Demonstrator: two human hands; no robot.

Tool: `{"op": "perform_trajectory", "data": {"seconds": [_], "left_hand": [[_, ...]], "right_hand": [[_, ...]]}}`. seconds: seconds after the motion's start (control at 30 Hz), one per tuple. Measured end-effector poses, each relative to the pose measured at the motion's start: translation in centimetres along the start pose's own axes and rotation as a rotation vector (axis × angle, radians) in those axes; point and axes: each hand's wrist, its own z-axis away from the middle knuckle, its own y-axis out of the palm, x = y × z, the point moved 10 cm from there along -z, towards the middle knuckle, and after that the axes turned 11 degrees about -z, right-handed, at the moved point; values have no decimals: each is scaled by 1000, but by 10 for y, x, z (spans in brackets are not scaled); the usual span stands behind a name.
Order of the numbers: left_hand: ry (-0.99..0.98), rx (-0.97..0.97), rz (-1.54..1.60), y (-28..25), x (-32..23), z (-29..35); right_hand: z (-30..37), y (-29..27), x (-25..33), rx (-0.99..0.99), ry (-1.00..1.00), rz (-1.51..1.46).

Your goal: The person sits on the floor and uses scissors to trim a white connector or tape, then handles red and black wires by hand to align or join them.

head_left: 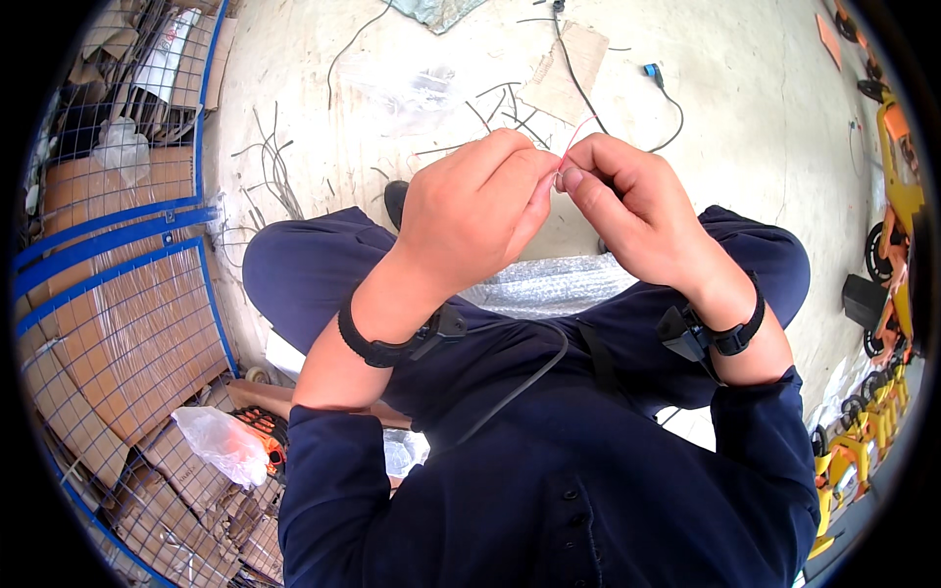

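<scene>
Pale floor [745,69] with scattered dark cable pieces [275,174], flat cardboard [549,86]

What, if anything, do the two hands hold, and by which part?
Left hand and right hand pinch a thin reddish wire; the exact part held is hidden.

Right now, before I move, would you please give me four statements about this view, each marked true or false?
1. The left hand and right hand meet at a thin red wire. True.
2. The blue-framed mesh stands on the picture's right. False: the blue-framed mesh is on the left.
3. A blue connector lies on the floor. True.
4. Only the left wrist is strapped. False: a black strap circles each wrist.
</scene>
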Motion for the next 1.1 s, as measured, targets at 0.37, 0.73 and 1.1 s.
{"op": "perform_trajectory", "data": {"seconds": [0.37,0.73,1.1], "left_hand": [[-125,-102,-105,-10,13,0],[-185,48,251,7,18,2],[-563,172,589,31,42,20]], "right_hand": [[3,7,-2,61,101,-94],[-4,3,-15,97,117,-319],[-2,10,6,127,-38,256]]}}
